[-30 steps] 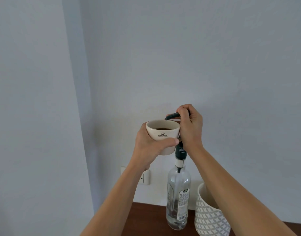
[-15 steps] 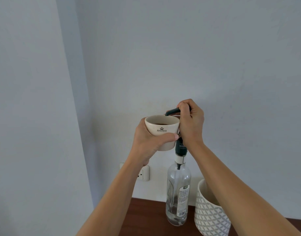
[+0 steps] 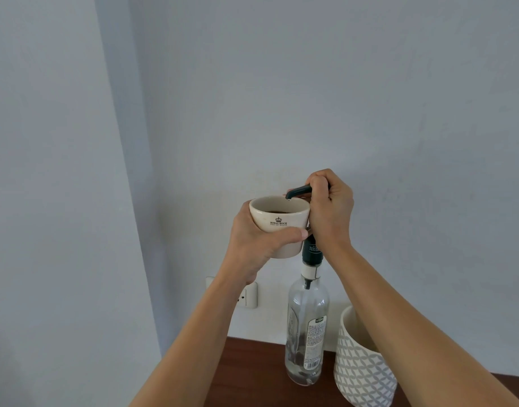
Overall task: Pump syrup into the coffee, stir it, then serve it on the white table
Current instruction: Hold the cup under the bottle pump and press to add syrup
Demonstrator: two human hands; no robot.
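Grey wall, lower centre | left hand (image 3: 254, 245) wrapping cup (image 3: 279, 223), likely fragile, slippery | right hand (image 3: 330, 207) fisting pump (image 3: 298, 191) over rim | bottle (image 3: 306, 327) standing unheld, tippable.

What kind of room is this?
Probably a home or small café corner: a syrup bottle with a pump on a wooden counter, a wall socket, and a patterned pot.

Patterned pot (image 3: 362, 374), wall socket (image 3: 248, 295)

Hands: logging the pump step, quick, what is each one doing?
Left hand: closed around the coffee cup.
Right hand: closed on the syrup bottle's pump head.
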